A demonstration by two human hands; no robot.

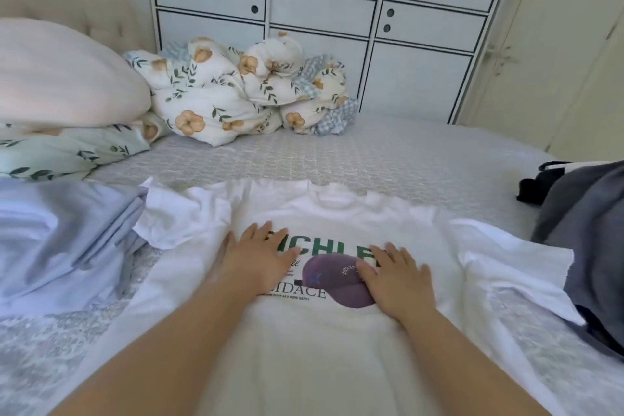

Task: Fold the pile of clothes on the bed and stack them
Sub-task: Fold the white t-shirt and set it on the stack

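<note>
A white T-shirt [337, 341] with green lettering and a purple cap print lies spread face up on the bed, collar away from me. My left hand [260, 260] rests flat on its chest, fingers apart, over the left part of the print. My right hand [398, 277] lies flat on the right part of the print, fingers spread. Neither hand grips cloth. A light blue garment [57, 246] lies folded at the left, touching the shirt's left sleeve. A heap of dark grey and black clothes [587, 230] sits at the right edge.
The grey patterned bed cover [337, 155] stretches beyond the shirt. A bunched floral duvet [236, 91] and pillows [60, 84] lie at the back left. White cabinet doors [320, 10] stand behind the bed.
</note>
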